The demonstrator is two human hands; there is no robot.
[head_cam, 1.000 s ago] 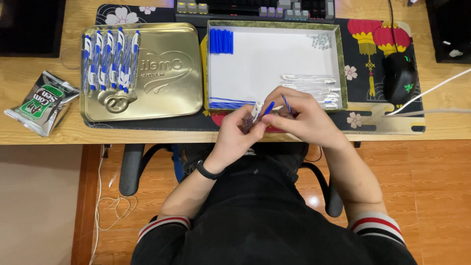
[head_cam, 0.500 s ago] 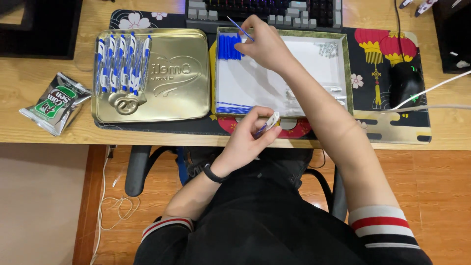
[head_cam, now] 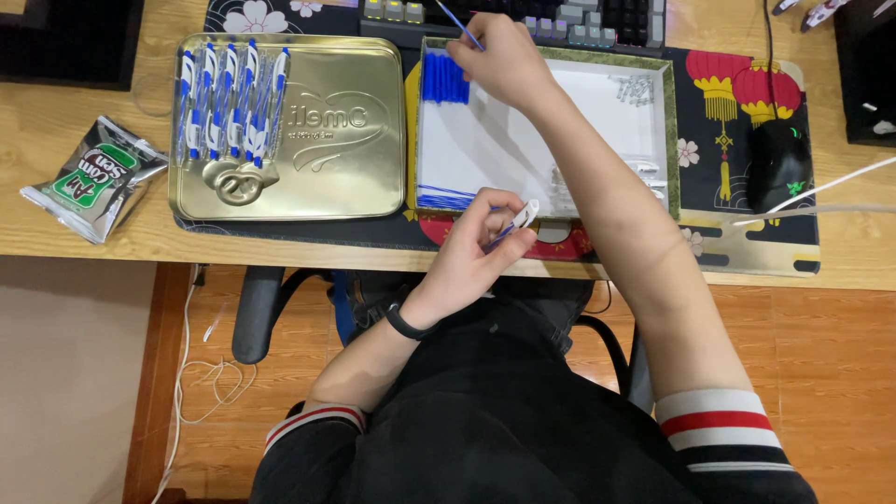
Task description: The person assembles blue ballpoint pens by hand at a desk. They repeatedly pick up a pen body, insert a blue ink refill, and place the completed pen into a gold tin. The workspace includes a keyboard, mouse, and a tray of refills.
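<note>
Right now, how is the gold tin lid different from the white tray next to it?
The gold tin lid is shiny metal; the white tray is matte with a green rim. The lid carries finished blue-and-white pens in a row; the tray holds loose blue parts. Both are rectangular and lie flat on the desk.

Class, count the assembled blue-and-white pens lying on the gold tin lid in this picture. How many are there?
5, side by side in a row on the left end of the gold tin lid: pens. None looks hidden.
</note>
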